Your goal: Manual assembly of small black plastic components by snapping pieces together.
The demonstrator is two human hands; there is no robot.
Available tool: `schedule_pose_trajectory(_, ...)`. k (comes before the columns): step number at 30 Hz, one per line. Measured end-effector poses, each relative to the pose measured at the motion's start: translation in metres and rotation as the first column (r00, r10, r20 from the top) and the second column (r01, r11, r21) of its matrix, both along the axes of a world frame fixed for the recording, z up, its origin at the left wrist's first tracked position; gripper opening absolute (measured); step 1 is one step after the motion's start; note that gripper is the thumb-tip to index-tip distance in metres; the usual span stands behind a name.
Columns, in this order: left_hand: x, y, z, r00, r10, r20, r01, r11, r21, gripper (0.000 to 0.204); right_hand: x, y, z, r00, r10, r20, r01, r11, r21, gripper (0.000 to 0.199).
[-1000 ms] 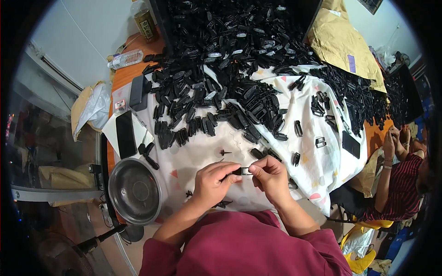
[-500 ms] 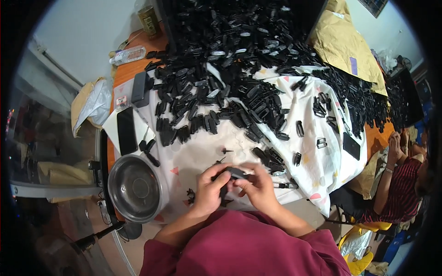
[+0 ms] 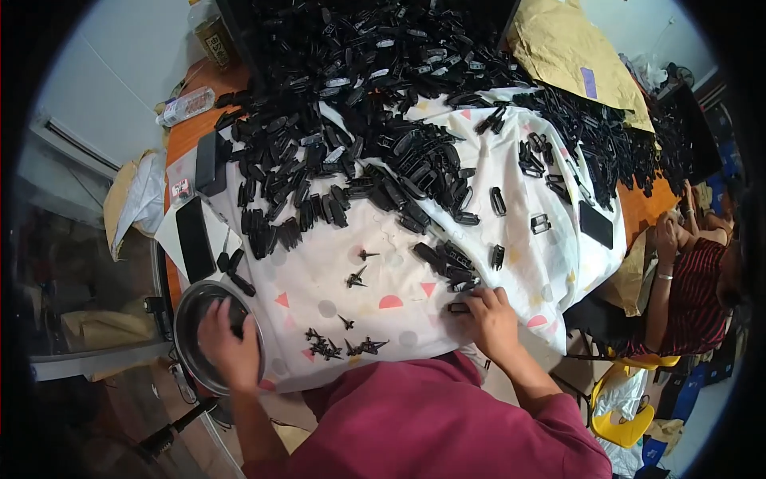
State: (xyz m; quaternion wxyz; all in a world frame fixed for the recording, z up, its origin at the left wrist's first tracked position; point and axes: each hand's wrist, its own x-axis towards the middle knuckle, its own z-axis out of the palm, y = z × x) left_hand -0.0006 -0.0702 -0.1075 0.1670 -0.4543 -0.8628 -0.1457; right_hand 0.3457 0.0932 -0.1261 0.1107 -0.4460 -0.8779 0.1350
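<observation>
My left hand (image 3: 227, 345) reaches into the metal bowl (image 3: 187, 319), fingers curled, grip hidden. My right hand (image 3: 491, 319) rests loosely open, fingertips touching a small black clip (image 3: 458, 307) on the cloth-covered tabletop (image 3: 383, 271). Beyond, heaps of black clips (image 3: 359, 120).

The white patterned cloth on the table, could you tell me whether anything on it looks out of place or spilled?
Nothing looks spilled or damaged. The heap of black plastic parts spreads loosely over the white patterned cloth, with small black metal clips scattered near its front edge. The left hand reaches into the round metal bowl; the right hand touches a black part.
</observation>
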Motion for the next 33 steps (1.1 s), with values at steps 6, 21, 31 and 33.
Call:
schedule_pose_trajectory(6, 0.110, 0.144, -0.022, 0.609, -0.691, 0.390, 0.656, 0.715, 0.242, 0.029, -0.038, 0.002, 0.004, 0.963, 0.035, -0.267, -0.059, 0.995, -0.082, 0.028)
schedule_pose_trajectory(21, 0.096, 0.126, 0.007, -0.635, -0.316, 0.705, 0.067, 0.886, 0.458, 0.027, -0.073, 0.025, 0.031, 0.418, -0.526, -0.741, -0.590, 0.464, -0.661, 0.036)
schedule_pose_trajectory(31, 0.093, 0.112, 0.027, 0.135, -0.609, 0.781, 0.472, 0.733, 0.490, 0.034, -0.084, 0.021, 0.050, 0.532, -0.280, -0.799, -0.493, 0.665, -0.561, 0.013)
schedule_pose_trajectory(33, 0.095, 0.114, 0.029, 0.244, -0.692, 0.680, 0.487, 0.694, 0.531, 0.034, -0.082, 0.021, 0.052, 0.532, -0.351, -0.771, -0.493, 0.612, -0.618, 0.013)
